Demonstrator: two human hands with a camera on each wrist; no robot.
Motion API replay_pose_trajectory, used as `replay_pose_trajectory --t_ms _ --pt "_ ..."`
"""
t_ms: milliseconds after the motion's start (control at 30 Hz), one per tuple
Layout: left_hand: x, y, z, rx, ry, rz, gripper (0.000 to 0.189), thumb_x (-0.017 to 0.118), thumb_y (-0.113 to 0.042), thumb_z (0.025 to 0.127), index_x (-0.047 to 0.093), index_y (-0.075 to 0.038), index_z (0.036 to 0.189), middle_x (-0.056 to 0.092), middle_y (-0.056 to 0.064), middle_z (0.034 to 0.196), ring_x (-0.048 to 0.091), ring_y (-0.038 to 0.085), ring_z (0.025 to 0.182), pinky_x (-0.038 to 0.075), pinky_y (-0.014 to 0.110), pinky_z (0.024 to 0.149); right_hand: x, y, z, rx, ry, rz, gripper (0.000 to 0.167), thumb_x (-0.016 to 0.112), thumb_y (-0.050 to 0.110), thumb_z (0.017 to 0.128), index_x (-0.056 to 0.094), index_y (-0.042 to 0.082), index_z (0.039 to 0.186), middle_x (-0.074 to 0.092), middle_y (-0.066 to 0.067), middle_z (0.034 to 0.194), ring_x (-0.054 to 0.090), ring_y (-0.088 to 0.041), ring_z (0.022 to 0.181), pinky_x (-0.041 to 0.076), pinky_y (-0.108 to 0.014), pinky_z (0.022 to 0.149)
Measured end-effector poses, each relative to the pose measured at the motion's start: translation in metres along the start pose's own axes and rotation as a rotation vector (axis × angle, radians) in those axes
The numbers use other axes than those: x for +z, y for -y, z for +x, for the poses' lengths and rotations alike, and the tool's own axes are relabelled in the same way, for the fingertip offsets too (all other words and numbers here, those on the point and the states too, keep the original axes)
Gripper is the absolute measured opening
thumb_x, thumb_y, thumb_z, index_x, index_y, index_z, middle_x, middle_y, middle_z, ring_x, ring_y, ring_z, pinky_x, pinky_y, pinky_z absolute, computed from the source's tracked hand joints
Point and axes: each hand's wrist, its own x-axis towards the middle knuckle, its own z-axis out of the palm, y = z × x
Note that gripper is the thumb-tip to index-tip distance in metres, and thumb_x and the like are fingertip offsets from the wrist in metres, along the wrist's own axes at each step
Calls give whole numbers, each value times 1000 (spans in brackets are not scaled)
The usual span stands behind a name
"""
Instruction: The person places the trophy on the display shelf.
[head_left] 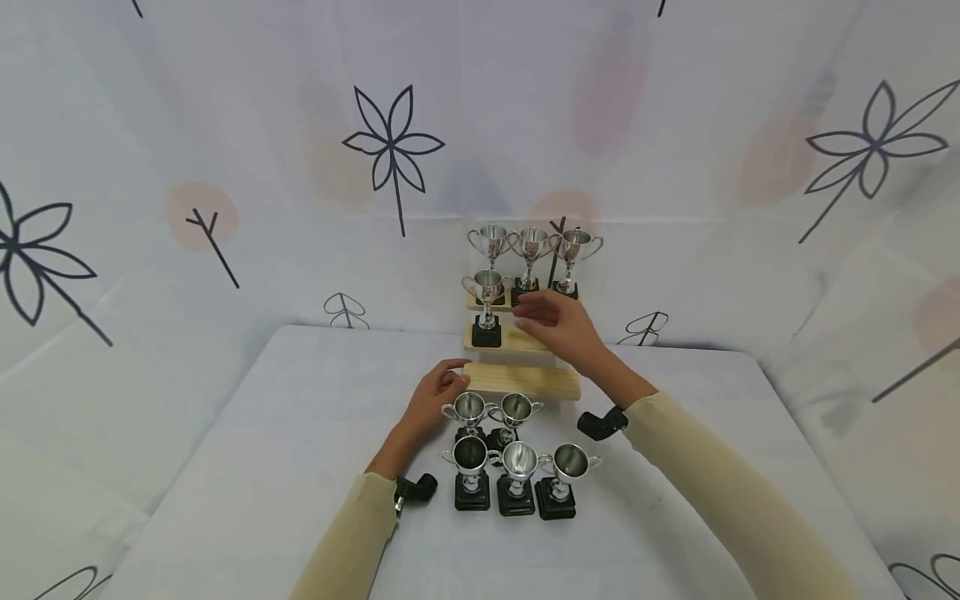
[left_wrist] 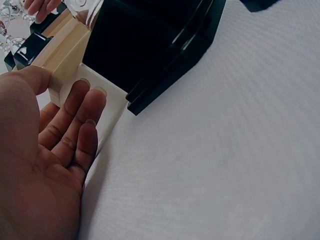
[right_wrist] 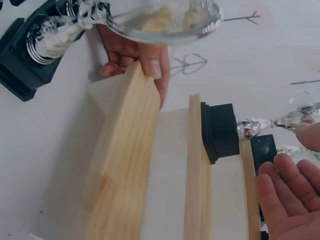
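A stepped stand with wooden treads and white supports holds small silver trophy cups on black bases. My left hand (head_left: 431, 398) grips the left end of its lowest wooden step (head_left: 521, 381), thumb on the wood and fingers against the white side support (left_wrist: 114, 102). On the left of the middle step (head_left: 517, 338) stands one trophy (head_left: 486, 331), upright. Just right of that trophy is my right hand (head_left: 558, 327), fingers loosely extended with nothing between them. In the right wrist view its thumb (right_wrist: 309, 136) overlaps the trophy's cup.
Three trophies (head_left: 529, 246) stand side by side on the top step. Several more trophies (head_left: 516, 487) are grouped on the white tabletop (head_left: 300, 467) before the stand, close to my left hand. A printed white cloth (head_left: 487, 108) hangs behind the table.
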Motion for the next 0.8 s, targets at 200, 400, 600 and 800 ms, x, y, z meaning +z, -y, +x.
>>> replay_pose_trajectory --t_ms 200,400,600,800 --pt "-2 4 1 6 9 0 43 62 -26 109 59 -7 148 76 6 95 70 14 87 50 37 87 -6 -3 -21 -20 11 26 41 71 14 104 60 0 141 69 -17 135 66 -36 127 55 -32 99" --pt "-3 2 1 0 30 -2 43 61 -29 110 58 -10 149 76 5 98 72 15 90 51 35 88 -15 -5 -48 -79 -17 95 33 67 9 105 63 2 137 69 -18 132 64 -41 128 52 -23 99" --pt "-3 1 1 -3 38 16 44 60 -28 110 57 -10 150 77 6 100 72 15 92 51 32 88 -21 -16 -76 -123 -31 145 26 61 2 107 62 -3 132 70 -24 125 69 -20 119 53 -25 99" --pt "-3 5 0 -10 28 11 43 60 -30 110 59 -13 149 77 4 99 72 15 92 51 36 90 -22 -35 -104 -127 -14 184 27 59 -3 106 61 -5 133 70 -25 119 71 -18 113 56 -30 97"
